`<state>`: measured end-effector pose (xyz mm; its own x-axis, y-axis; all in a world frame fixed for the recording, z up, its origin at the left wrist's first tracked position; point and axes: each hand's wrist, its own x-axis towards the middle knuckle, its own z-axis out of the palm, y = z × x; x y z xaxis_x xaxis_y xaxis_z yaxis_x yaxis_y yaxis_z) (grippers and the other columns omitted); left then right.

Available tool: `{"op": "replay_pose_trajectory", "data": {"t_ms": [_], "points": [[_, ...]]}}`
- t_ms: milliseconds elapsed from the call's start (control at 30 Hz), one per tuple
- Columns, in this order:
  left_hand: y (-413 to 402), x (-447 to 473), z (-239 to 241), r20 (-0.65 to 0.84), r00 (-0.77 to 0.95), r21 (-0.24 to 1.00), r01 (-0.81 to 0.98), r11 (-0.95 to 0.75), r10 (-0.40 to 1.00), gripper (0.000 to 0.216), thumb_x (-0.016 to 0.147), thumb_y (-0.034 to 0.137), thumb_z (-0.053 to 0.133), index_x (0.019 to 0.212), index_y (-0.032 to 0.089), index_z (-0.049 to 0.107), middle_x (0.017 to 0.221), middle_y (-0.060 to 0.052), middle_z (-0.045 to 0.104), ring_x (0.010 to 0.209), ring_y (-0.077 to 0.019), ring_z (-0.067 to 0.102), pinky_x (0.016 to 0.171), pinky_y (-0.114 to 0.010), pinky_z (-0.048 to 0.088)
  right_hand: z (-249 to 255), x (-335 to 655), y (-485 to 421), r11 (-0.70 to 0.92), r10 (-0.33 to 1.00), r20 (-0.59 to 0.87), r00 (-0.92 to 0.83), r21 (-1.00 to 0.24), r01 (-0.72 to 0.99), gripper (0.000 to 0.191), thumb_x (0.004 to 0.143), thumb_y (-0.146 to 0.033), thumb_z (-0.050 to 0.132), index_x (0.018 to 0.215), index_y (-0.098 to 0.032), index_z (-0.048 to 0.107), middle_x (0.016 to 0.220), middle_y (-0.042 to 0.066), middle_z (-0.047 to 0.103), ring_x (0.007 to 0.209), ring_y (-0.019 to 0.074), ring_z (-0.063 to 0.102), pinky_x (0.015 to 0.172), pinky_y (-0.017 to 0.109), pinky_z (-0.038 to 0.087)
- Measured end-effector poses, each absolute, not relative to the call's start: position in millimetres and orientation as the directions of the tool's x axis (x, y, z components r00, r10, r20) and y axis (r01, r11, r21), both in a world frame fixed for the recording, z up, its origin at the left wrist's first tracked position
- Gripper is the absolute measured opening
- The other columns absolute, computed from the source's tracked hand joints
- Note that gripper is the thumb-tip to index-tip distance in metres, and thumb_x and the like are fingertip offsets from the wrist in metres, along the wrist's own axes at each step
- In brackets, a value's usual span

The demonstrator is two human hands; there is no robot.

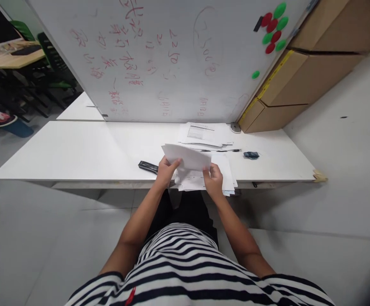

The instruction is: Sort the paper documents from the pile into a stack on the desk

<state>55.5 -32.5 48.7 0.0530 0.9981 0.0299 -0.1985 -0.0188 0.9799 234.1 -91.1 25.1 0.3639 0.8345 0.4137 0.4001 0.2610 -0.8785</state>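
Observation:
Between my two hands I hold white paper, tilted up above the table's front edge; whether it is one sheet or more I cannot tell. My left hand pinches its left end, thumb on top. At the right end, my right hand grips it with curled fingers. Beneath lies a loose pile of printed papers, jutting over the table edge. A black stapler rests just left of my left hand. Farther back sits another stack of papers, with a black pen in front of it.
The white table runs across in front of me. A whiteboard with red writing and round magnets stands at its back. Cardboard boxes are piled at the right. A small dark blue item and a grey round-ended object lie nearby.

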Motion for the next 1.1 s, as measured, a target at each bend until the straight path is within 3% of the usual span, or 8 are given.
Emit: {"op": "replay_pose_trajectory", "data": {"t_ms": [267, 400, 500, 600, 733, 900, 1000, 1100], "points": [[-51, 61, 57, 0.096, 0.020, 0.995, -0.009, -0.096, 0.995, 0.038, 0.071, 0.043, 0.074, 0.102, 0.022, 0.067, 0.103, -0.005, 0.071, 0.095, -0.0213, 0.066, 0.082, -0.034, 0.052, 11, 224, -106, 0.142, 0.836, 0.357, 0.417, -0.875, 0.463, 0.030, 0.088, -0.041, 0.052, 0.110, -0.020, 0.057, 0.102, 0.009, 0.068, 0.097, 0.0225, 0.063, 0.088, 0.038, 0.050], [-59, 53, 65, 0.113, -0.108, 0.988, -0.094, -0.123, 0.988, 0.035, 0.069, 0.042, 0.077, 0.095, 0.020, 0.068, 0.097, -0.005, 0.072, 0.095, -0.0211, 0.066, 0.085, -0.034, 0.052, 14, 217, -116, 0.183, 0.833, 0.377, 0.405, -0.878, 0.442, 0.045, 0.085, -0.040, 0.058, 0.126, -0.022, 0.050, 0.127, 0.012, 0.059, 0.122, 0.0250, 0.052, 0.104, 0.045, 0.040], [-59, 44, 67, 0.087, -0.135, 0.963, -0.244, -0.118, 0.987, 0.042, 0.066, 0.042, 0.079, 0.099, 0.019, 0.066, 0.099, -0.006, 0.072, 0.095, -0.0218, 0.067, 0.086, -0.035, 0.052, 13, 210, -118, 0.213, 0.840, 0.260, 0.477, -0.965, 0.150, 0.066, 0.084, -0.044, 0.061, 0.141, -0.025, 0.034, 0.145, 0.012, 0.043, 0.134, 0.0241, 0.041, 0.108, 0.048, 0.037], [-56, 43, 64, 0.037, -0.135, 0.935, -0.345, -0.082, 0.990, 0.049, 0.066, 0.042, 0.080, 0.106, 0.018, 0.063, 0.102, -0.007, 0.072, 0.099, -0.0222, 0.066, 0.088, -0.035, 0.052, 18, 203, -115, 0.085, 0.973, 0.023, 0.230, -0.961, -0.263, 0.058, 0.082, -0.052, 0.062, 0.131, -0.025, 0.047, 0.133, 0.009, 0.057, 0.123, 0.0257, 0.054, 0.100, 0.048, 0.046], [-52, 46, 52, -0.015, -0.204, 0.926, -0.373, -0.063, 0.979, 0.050, 0.072, 0.046, 0.074, 0.112, 0.019, 0.059, 0.109, -0.009, 0.070, 0.105, -0.0214, 0.064, 0.092, -0.035, 0.050, 31, 191, -111, -0.029, 0.995, -0.058, 0.082, -0.945, -0.325, 0.048, 0.079, -0.047, 0.068, 0.120, -0.024, 0.059, 0.121, 0.006, 0.066, 0.116, 0.0260, 0.059, 0.102, 0.049, 0.046], [-39, 0, 29, 0.170, -0.082, 0.976, 0.149, -0.157, 0.982, 0.053, 0.076, 0.053, 0.067, 0.118, 0.022, 0.055, 0.119, -0.011, 0.064, 0.117, -0.0271, 0.056, 0.096, -0.041, 0.045, 28, 199, -119, -0.057, 0.925, -0.023, 0.378, -0.995, 0.079, 0.045, 0.076, -0.044, 0.070, 0.114, -0.019, 0.065, 0.126, 0.008, 0.064, 0.122, 0.0265, 0.055, 0.112, 0.047, 0.034], [-18, -48, 14, 0.261, 0.136, 0.713, 0.641, -0.286, 0.956, 0.063, 0.062, 0.047, 0.080, 0.117, 0.025, 0.059, 0.130, -0.011, 0.057, 0.132, -0.0356, 0.039, 0.105, -0.046, 0.035, 18, 220, -131, -0.151, 0.864, -0.041, 0.501, -0.972, 0.180, 0.043, 0.075, -0.046, 0.070, 0.105, -0.016, 0.068, 0.117, 0.012, 0.068, 0.116, 0.0297, 0.059, 0.106, 0.046, 0.042], [2, -76, -2, 0.215, 0.261, 0.526, 0.781, -0.337, 0.941, 0.059, 0.066, 0.045, 0.077, 0.119, 0.027, 0.058, 0.126, -0.010, 0.058, 0.122, -0.0331, 0.048, 0.099, -0.043, 0.038, 8, 239, -143, -0.235, 0.835, -0.099, 0.542, -0.953, 0.189, 0.041, 0.072, -0.048, 0.072, 0.097, -0.015, 0.070, 0.108, 0.014, 0.072, 0.106, 0.0315, 0.065, 0.097, 0.046, 0.049]]}}
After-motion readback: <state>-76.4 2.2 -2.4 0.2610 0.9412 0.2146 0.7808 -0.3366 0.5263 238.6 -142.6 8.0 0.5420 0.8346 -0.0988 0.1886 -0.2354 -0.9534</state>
